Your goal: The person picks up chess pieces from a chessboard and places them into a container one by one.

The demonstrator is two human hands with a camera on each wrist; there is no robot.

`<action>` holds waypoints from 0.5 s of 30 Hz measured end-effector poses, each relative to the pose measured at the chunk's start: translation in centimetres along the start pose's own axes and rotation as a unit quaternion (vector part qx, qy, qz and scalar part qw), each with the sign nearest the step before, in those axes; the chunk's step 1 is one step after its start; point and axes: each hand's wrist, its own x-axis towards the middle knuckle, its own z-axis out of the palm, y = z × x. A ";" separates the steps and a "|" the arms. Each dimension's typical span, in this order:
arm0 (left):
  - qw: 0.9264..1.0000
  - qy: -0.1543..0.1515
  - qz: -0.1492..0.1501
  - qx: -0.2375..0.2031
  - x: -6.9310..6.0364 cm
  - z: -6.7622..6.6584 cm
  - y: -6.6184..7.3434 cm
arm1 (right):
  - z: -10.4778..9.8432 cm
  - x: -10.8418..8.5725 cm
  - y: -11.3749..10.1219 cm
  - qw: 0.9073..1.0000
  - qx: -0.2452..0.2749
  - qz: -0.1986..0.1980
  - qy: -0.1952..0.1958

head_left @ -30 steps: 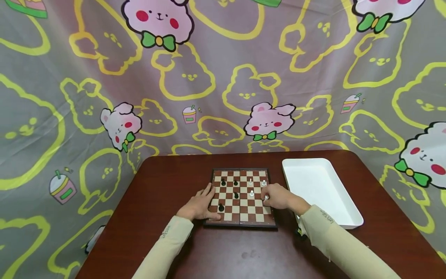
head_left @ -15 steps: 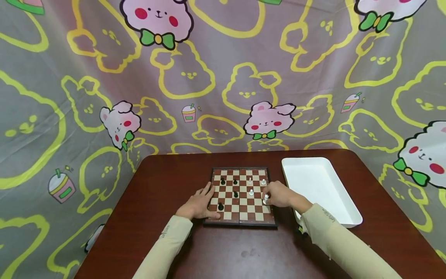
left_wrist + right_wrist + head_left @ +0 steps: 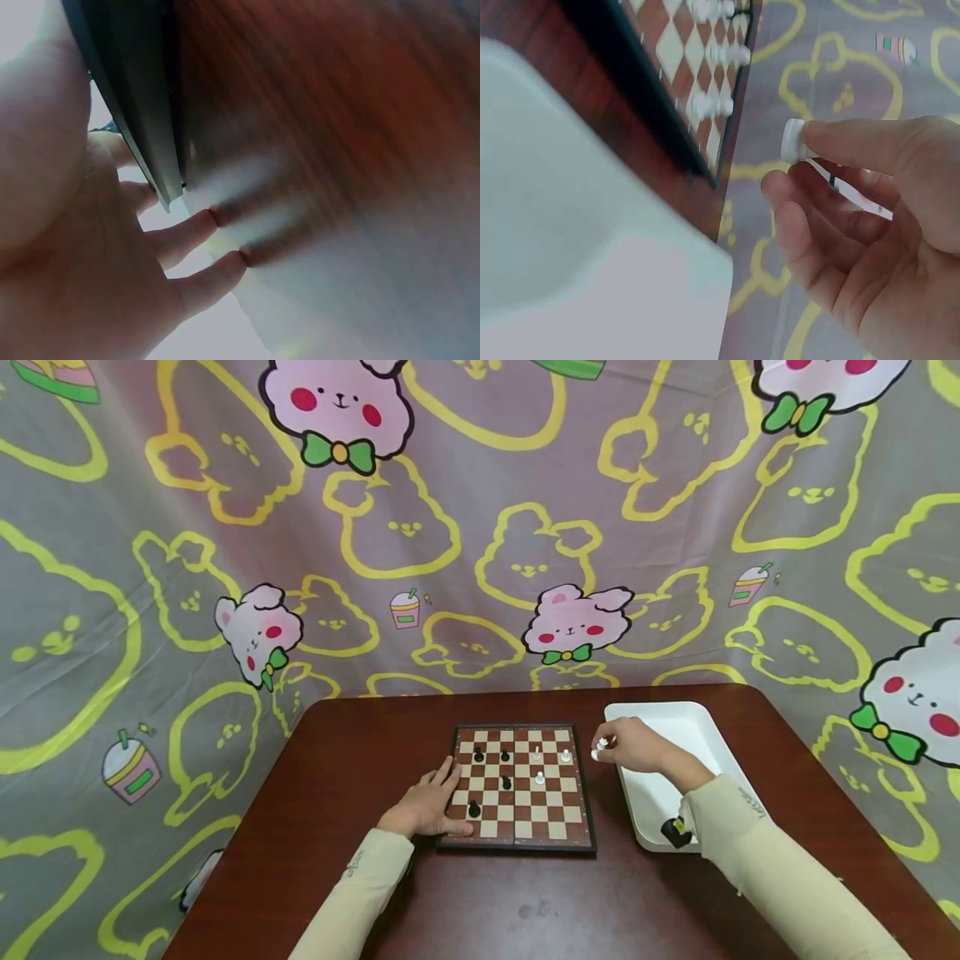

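The white piece [image 3: 600, 749] is off the board [image 3: 551, 814], and we find it in the gap between the board's right edge and the tray [image 3: 678, 718], just beside the tray's left wall. We see it tilted: in the head view its long axis slants, its base pointing down and left toward the board. From the right wrist we see the flat base turned outward and the rest running back behind the thumb, so we cannot tell its top's shape.

Our right hand [image 3: 633, 745] pinches it between thumb and fingertips, leaving only the piece's thickness between them; the other fingers curl loosely.

Our left hand [image 3: 426, 802] is spread wide and grasps nothing. Its thumb lies on the board's near left corner, and its fingers reach along the left edge; from that wrist, two fingertips seem to meet the table [image 3: 360, 752].

The board lies flat, its fold running away from us. Four black pieces [image 3: 474, 810] are on its left half, three more white pieces [image 3: 539, 778] on its right.
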 end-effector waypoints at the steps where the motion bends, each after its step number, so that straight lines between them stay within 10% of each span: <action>1: 1.000 0.001 0.001 0.000 0.0 0.0 0.0 | -0.3 -0.1 0.5 1.000 0.002 0.002 0.003; 15: 1.000 -0.005 0.006 0.001 0.1 0.1 -0.3 | -2.5 -1.2 5.6 0.999 -0.007 0.027 0.039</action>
